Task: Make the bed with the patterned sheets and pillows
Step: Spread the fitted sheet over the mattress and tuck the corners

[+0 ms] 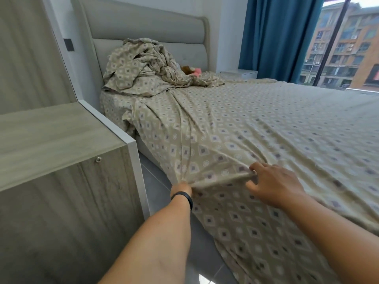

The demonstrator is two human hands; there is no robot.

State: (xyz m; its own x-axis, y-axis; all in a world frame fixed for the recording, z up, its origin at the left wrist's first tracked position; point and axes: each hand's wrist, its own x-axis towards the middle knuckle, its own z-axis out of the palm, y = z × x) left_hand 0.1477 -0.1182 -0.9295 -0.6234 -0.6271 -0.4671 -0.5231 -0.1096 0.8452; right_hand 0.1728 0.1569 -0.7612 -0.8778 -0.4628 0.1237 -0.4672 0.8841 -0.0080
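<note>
Head view: left hand (181,186) grips a gathered fold of the beige diamond-patterned cotton sheet (266,128) at the mattress edge; right hand (272,181) pinches the same fold. Sheet covers the bed, bunched near the grey padded headboard (147,27).

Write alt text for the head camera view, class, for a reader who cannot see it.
A person's left hand grips the patterned sheet at the bed's near edge while the right hand pinches a fold beside it. Crumpled matching bedding is heaped against the grey headboard.
</note>
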